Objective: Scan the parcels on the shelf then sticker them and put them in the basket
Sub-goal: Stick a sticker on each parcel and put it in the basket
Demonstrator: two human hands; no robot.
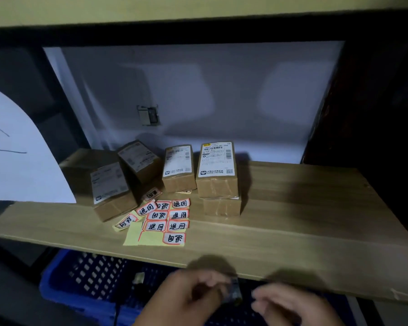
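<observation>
Left hand (186, 300) grip pinching small dark scanner (233, 294), long axis upright, right hand (290, 307) fingers relaxed

Red-edged stickers (165, 218) on the shelf (292, 208) each read 退回 in black handwriting, some turned upside down. The parcels' (218, 170) white labels (216, 160) carry barcodes and QR codes, print too blurred to read.

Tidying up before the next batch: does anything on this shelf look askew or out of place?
Yes. One parcel sits tilted, propped on the left box rather than lying flat. The sticker sheets lie fanned and overlapping, one strip skewed off to the left. The right-hand parcels are stacked neatly.
</observation>
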